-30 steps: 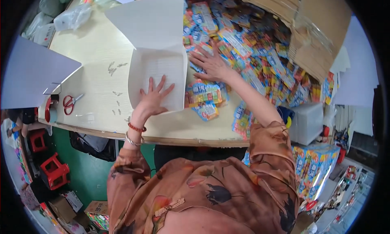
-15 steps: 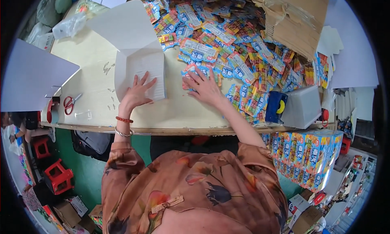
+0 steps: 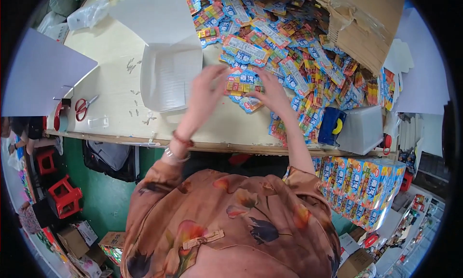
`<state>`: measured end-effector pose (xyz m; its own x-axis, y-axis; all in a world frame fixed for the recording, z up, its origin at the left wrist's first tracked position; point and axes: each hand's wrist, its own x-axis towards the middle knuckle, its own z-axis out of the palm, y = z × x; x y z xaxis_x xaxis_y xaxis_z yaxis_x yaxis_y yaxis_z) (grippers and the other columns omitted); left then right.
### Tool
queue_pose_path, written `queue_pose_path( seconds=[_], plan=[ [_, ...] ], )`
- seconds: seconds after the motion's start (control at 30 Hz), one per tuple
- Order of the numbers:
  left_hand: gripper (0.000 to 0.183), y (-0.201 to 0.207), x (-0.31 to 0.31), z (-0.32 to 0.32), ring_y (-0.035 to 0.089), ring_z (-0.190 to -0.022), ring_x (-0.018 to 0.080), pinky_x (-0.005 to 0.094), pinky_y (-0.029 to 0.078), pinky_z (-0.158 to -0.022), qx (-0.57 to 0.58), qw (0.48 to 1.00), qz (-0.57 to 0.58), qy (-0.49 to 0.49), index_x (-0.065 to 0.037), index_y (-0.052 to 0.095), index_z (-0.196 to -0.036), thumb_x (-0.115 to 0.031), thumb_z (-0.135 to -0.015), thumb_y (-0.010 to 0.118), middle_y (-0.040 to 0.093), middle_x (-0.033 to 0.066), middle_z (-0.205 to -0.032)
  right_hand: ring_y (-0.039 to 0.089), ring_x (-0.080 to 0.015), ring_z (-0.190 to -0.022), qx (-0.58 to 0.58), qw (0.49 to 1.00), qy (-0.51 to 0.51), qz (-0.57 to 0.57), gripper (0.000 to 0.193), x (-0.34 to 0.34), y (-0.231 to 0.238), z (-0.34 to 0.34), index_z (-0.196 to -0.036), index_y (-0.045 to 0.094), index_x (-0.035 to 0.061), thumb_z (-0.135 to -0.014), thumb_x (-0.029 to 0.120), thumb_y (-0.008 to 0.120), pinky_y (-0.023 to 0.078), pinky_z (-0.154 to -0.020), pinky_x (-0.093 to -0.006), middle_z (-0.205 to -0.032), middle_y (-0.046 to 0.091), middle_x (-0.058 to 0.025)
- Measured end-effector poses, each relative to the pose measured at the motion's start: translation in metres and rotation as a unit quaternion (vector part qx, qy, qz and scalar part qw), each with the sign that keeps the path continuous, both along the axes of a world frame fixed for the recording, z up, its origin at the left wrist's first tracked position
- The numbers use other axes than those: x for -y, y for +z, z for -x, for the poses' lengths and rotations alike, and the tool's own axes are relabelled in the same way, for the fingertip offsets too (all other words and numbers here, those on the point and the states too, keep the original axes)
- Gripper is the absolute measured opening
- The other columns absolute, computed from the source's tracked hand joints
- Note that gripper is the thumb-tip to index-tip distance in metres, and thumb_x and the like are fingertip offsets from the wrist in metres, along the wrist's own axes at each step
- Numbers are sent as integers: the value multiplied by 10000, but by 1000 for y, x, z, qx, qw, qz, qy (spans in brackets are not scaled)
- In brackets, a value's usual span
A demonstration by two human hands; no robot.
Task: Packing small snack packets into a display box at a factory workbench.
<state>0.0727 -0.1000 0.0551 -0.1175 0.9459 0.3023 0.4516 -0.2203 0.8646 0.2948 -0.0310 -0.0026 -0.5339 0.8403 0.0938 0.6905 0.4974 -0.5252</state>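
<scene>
A blue, yellow and red printed packet (image 3: 241, 82) is raised off the table in front of me. My right hand (image 3: 274, 92) grips its right side, thumb at the lower edge and fingers at the upper one. At its left edge is my left hand (image 3: 206, 92), smeared by motion, so whether its fingers press on the packet is unclear. Under and beyond the packet lie more of the same kind, one packet (image 3: 248, 104) partly hidden just below it. Left of my hands stands a white box (image 3: 148, 80) with its lid tipped back; a ribbed inner surface shows inside.
A heap of packets (image 3: 289, 41) spills from a cardboard carton (image 3: 366, 27) at the back right. A blue tape dispenser (image 3: 330, 127) and a pale box (image 3: 359, 128) stand on the right. Red scissors (image 3: 82, 109) lie left. Wrapped packs (image 3: 357, 186) are stacked below the table's right side.
My left hand has left the white box and moved right to the packets. My right hand has lifted a packet off the table. The view has shifted slightly.
</scene>
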Motion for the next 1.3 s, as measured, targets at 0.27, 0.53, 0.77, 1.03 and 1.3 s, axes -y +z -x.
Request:
queue_pose_path(
  seconds=[0.27,0.53,0.77,1.03,1.3],
  plan=[
    [833,-96,-133,-40,439,-1159,486,516,365,-974,-73,936,112,325,31,338,-1376,-300,-743,766,479,300,-1242,449,-307,-1097,63,997,-12,51,834,2,0,-3,-1382,400,113,-660,286,780,366,-970,-398,-1130,453,-115],
    [307,-142,-109,4,653,-730,182,311,525,-646,422,882,161,133,9,644,-956,-173,-742,767,681,82,-843,424,-317,-1196,6,994,26,109,699,1,22,-34,-1290,466,75,-682,232,773,372,-998,-390,-1237,426,-136],
    [394,-117,-82,2,632,-863,153,295,519,-727,405,884,149,178,20,551,-1136,-125,-806,709,650,103,-1026,661,-265,-763,-125,964,-129,194,418,-9,15,-20,-1062,592,-1,-873,367,648,506,-702,-328,-848,674,-141],
    [373,-93,-60,-23,574,-1042,157,294,467,-896,518,838,57,163,-14,469,-1241,-16,-890,594,585,79,-1162,604,-281,-910,-171,943,-249,142,481,-15,-36,6,-1007,587,-12,-747,351,766,485,-790,-389,-950,625,-154],
    [376,-94,-48,-24,580,-1020,131,286,483,-844,534,826,129,129,-60,460,-1296,-139,-942,555,589,49,-1169,569,-107,-888,-613,645,-297,346,447,-23,-23,30,-1238,474,37,-827,-23,638,451,-695,-216,-1018,570,-32]
  ],
)
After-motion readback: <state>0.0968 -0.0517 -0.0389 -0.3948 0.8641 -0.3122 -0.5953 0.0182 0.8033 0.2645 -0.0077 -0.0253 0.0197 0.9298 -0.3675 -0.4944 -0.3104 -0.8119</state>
